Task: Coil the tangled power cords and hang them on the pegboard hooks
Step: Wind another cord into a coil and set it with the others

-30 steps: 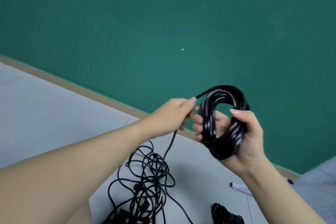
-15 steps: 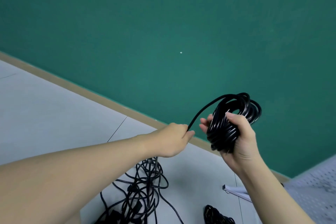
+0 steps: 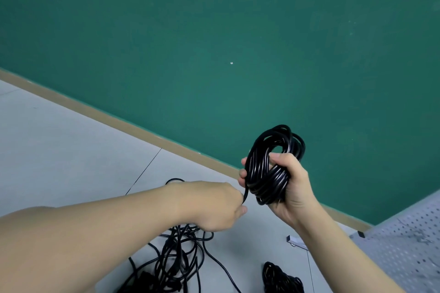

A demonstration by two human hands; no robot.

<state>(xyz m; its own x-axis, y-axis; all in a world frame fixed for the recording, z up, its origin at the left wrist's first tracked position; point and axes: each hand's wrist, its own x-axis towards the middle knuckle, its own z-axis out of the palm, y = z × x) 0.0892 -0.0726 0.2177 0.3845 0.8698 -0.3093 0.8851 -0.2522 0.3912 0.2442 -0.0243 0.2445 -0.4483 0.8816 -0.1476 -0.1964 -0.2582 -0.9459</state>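
Floor situation under me right now

Light grey floor (image 3: pixel 71 150) with a thin dark seam line running across it, and a tan baseboard (image 3: pixel 119 123) where it meets the green wall. Directly on it there's a loose tangled heap of black cords (image 3: pixel 176 261) near the bottom edge, partly hidden behind my forearm, and a smaller coiled black bundle (image 3: pixel 278 278) lying well apart to its right. Near that there's a small white bracket-looking piece (image 3: pixel 295 241) and the corner of a white pegboard (image 3: pixel 409 245), which seems to lie flat on the floor too.
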